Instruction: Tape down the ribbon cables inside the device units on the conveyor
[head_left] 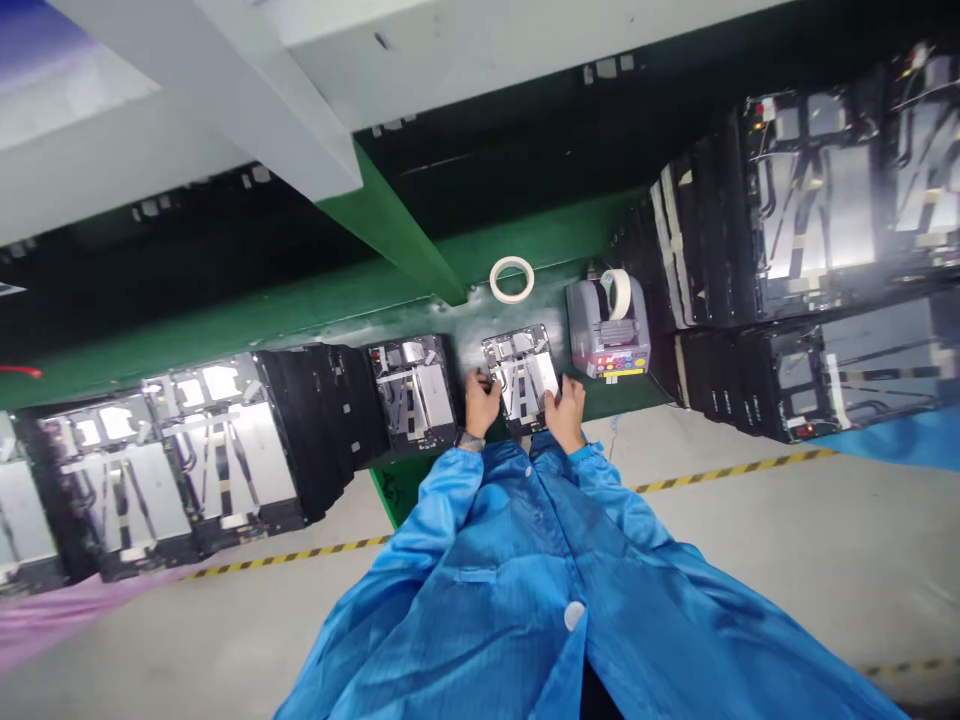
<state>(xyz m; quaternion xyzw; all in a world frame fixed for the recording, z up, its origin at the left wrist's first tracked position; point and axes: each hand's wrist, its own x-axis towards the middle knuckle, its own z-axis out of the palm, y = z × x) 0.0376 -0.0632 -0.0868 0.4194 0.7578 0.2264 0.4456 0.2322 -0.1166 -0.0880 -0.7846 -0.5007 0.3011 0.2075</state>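
An opened tablet [523, 375] with silver battery plates, black ribbon cables and a dark frame lies in front of me at the bench edge, slightly tilted. My left hand [481, 403] grips its left edge, fingers curled beside the frame. On the opposite side, my right hand [567, 410] holds the lower right edge, thumb on the rim. Parts of the fingers are hidden under or behind the edges. Just left of my left hand is a stack of similar opened tablets [414, 392].
Behind the tablet lies a tape roll [511, 280]. A grey tape dispenser [609, 330] with coloured buttons stands to the right. More stacked tablets line the left [225, 440] and right [814, 215]. A green post [397, 230] rises from the green bench [300, 330].
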